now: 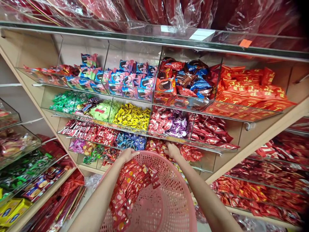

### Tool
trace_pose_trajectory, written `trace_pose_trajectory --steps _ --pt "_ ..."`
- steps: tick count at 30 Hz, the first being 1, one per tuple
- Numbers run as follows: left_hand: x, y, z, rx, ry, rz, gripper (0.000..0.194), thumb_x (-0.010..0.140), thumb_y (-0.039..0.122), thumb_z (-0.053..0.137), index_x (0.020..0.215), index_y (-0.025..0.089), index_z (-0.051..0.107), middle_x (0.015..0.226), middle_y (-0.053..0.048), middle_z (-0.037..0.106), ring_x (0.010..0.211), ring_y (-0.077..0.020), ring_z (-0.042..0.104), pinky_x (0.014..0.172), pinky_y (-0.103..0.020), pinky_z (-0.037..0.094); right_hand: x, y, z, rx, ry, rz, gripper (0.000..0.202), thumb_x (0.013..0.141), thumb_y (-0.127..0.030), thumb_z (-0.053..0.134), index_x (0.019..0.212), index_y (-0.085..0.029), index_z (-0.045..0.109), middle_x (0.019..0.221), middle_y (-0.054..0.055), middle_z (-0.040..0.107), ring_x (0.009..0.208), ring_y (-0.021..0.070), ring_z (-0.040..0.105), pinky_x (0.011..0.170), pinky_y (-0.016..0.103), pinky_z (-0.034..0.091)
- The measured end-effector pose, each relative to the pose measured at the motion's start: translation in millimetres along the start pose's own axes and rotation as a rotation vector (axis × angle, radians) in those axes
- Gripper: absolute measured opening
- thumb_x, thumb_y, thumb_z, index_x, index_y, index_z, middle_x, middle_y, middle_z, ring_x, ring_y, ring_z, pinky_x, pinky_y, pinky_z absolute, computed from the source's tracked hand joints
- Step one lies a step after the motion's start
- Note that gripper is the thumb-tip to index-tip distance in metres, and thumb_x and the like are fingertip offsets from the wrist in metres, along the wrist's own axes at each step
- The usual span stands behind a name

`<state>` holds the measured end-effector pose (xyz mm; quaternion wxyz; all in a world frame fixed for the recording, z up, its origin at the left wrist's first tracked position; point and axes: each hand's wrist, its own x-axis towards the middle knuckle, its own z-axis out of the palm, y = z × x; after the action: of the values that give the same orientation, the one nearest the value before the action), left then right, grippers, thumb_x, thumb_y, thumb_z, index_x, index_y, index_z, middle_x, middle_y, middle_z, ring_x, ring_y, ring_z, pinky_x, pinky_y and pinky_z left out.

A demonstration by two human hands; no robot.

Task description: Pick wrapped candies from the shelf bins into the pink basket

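A large pink perforated basket (178,193) stands tilted before the shelves, with a heap of red candy packets (127,187) on its left side. My left hand (127,154) grips the far rim of the basket. Beyond that rim, my right hand (172,150) reaches into a low compartment of red wrapped candies (155,145). Its fingers are curled at the candies, and what they hold, if anything, is too small to make out.
Clear-fronted shelves hold yellow candies (131,117), purple candies (177,125) and orange-red packets (248,87) above the hands. A glass shelf edge (145,38) crosses the top. More stocked shelves stand at left and right.
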<state>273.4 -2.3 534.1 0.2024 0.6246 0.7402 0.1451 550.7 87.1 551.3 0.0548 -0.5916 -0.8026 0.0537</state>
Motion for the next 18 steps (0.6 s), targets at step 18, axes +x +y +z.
trace_pose_trajectory --steps 18 --pt "-1 2 -3.3 -0.001 -0.014 0.023 0.055 0.068 0.073 0.038 0.059 0.02 0.054 0.056 0.001 0.05 0.053 -0.012 0.046 0.053 -0.021 0.027 -56 -33 -14 0.351 0.162 -0.225 0.026 0.077 -0.036 0.053 0.097 -0.022 0.044 0.086 0.001 0.056 0.071 0.0148 0.052 0.058 0.023 0.031"
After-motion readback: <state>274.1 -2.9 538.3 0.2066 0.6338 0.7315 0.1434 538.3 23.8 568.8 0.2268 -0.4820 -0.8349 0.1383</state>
